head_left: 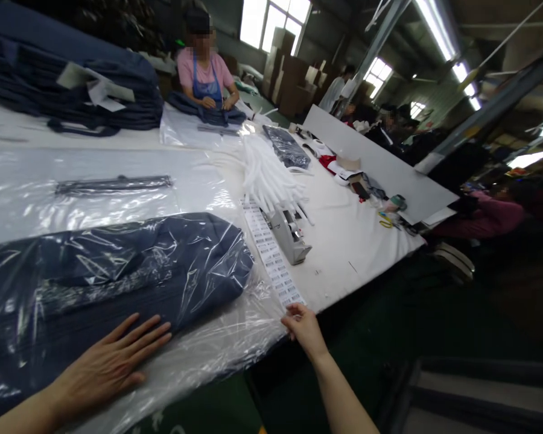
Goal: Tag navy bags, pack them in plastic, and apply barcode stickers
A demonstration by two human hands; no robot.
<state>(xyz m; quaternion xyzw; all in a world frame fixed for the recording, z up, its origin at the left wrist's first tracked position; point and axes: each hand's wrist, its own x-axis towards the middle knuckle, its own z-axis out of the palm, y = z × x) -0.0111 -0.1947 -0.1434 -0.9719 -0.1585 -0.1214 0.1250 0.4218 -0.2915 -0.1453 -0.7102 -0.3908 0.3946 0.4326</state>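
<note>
My left hand (113, 361) lies flat with its fingers spread on a clear plastic bag (253, 325). Inside the plastic is a folded dark blue fabric item (194, 259), bulky and long. At the table's near edge, my right hand (304, 330) is closed in a pinch at the near end of a strip of barcode labels (271, 259). The fingertips partly hide that end. The strip runs away from me, between the bagged item and a grey tape dispenser (290, 236).
White strips (271, 175) lie in a heap behind the dispenser. More clear bags (95, 166) cover the table's left side, below a dark blue pile (72, 78). Across the table a co-worker (208, 78) handles dark fabric. Yellow-handled scissors (385, 219) lie far right, near a white board (380, 166).
</note>
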